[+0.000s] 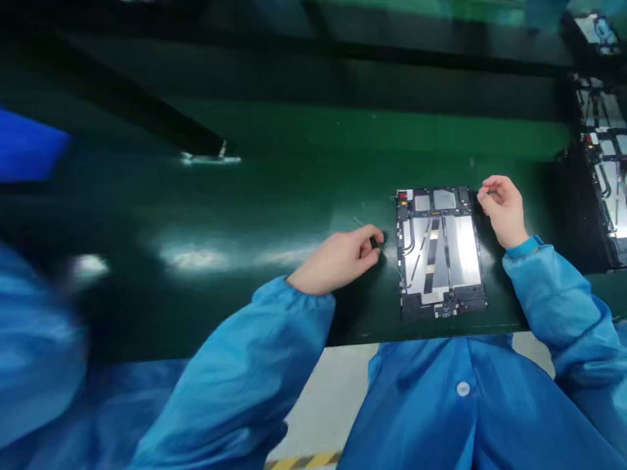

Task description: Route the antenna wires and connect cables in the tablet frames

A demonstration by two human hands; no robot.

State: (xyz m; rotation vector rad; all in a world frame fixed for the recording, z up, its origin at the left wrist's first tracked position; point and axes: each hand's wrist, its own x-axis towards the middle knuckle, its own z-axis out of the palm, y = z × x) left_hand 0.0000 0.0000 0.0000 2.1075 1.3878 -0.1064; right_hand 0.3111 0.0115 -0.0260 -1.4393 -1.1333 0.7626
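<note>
An opened tablet (465, 241) lies flat on the green table, its silver battery plates, dark flex cables and circuit boards exposed. To its left, my left hand (343, 258) is closed around a thin, rod-like tool (392, 261), whose lower end reaches the tablet's left edge. The tool's exact kind is too fine to make out. By the tablet's upper right corner, my right hand (504, 209) is held in a pinch, thumb against fingers. Whatever small thing may be between those fingertips is not clear.
Several more opened tablets (607, 170) lie at the right edge. A dark post with a metal foot (210, 158) stands at the upper left. Another person's blue sleeve (34, 352) is blurred at the far left, below a blue panel (29, 147). The table's front edge runs near my body.
</note>
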